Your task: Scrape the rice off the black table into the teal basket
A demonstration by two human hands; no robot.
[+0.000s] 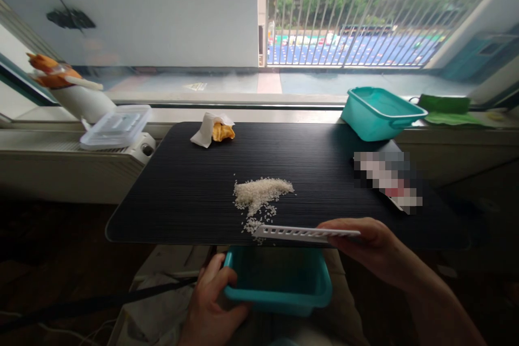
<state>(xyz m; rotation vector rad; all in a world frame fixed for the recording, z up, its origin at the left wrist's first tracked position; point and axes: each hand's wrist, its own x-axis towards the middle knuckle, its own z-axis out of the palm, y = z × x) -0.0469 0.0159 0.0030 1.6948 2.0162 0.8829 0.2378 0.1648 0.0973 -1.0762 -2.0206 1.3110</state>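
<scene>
A pile of white rice grains [261, 192] lies on the black table [162, 189], with a looser trail of grains running toward the front edge. My right hand [365, 235] grips a flat white plastic piece with a row of slots [300, 233], whose left end is at the loose grains. Below the table's front edge, my left hand [219, 297] holds a teal plastic bin [279, 300] by its left side. The bin's inside is dark, and I cannot make out what is in it.
A second teal bin [381, 111] stands at the back right beside green cloth [446, 110]. A blurred-out flat item [387, 181] lies at the right. Crumpled tissue [206, 128] with something yellow sits at the back. A clear lidded box [117, 125] rests on the left radiator.
</scene>
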